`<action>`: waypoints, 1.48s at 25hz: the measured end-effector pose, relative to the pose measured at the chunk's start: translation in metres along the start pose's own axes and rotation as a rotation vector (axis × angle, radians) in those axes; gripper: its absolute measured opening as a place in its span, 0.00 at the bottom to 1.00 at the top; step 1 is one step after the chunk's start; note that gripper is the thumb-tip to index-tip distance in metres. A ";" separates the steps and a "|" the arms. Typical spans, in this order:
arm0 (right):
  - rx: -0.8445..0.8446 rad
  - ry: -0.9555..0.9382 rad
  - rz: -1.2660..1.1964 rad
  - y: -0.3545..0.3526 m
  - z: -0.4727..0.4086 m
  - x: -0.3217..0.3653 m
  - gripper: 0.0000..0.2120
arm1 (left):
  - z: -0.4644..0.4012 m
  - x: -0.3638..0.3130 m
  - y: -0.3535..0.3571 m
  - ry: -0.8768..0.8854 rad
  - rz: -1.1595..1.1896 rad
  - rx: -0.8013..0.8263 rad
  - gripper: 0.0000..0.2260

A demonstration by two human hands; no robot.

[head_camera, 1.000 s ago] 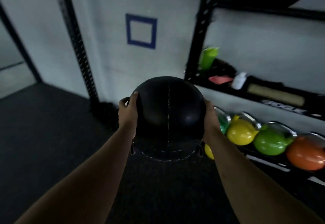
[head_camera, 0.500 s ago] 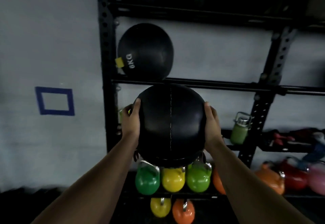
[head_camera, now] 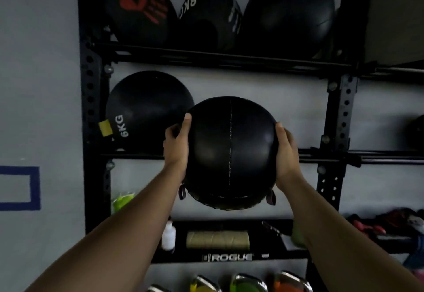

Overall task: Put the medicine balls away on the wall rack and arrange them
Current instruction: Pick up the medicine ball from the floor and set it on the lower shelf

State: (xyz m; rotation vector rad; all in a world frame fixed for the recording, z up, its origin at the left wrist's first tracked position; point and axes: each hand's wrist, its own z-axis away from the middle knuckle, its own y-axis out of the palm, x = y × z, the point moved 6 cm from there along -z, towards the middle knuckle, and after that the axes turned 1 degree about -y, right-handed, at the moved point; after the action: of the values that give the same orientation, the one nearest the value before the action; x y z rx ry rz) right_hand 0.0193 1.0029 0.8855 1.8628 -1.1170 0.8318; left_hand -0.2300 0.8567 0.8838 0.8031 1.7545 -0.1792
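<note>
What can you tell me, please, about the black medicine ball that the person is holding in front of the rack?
The black stitched medicine ball is round and matte, leather-like, with a pale seam running straight down its middle and another curving near its bottom. Two small dark loops hang at its lower sides. The left hand and right hand press its opposite sides, holding it in the air before the black metal wall rack, level with the middle shelf, right of the black 6KG ball, partly overlapping it in view.

Five medicine balls, one rack.
</note>
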 end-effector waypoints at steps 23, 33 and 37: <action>0.182 -0.066 -0.086 0.045 -0.286 -0.086 0.18 | -0.185 0.033 0.151 0.189 -0.086 -0.140 0.46; 0.155 -0.051 0.236 0.059 -0.318 -0.102 0.25 | -0.202 0.047 0.163 0.167 -0.342 -0.286 0.33; 0.136 -0.143 0.339 0.055 -0.317 -0.091 0.22 | -0.204 0.045 0.162 0.215 -0.344 -0.310 0.30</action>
State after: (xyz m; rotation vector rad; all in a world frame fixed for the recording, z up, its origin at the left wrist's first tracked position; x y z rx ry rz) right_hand -0.1085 1.2981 0.9747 1.8950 -1.5291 0.9956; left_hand -0.3010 1.1007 0.9586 0.3009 2.0535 -0.0464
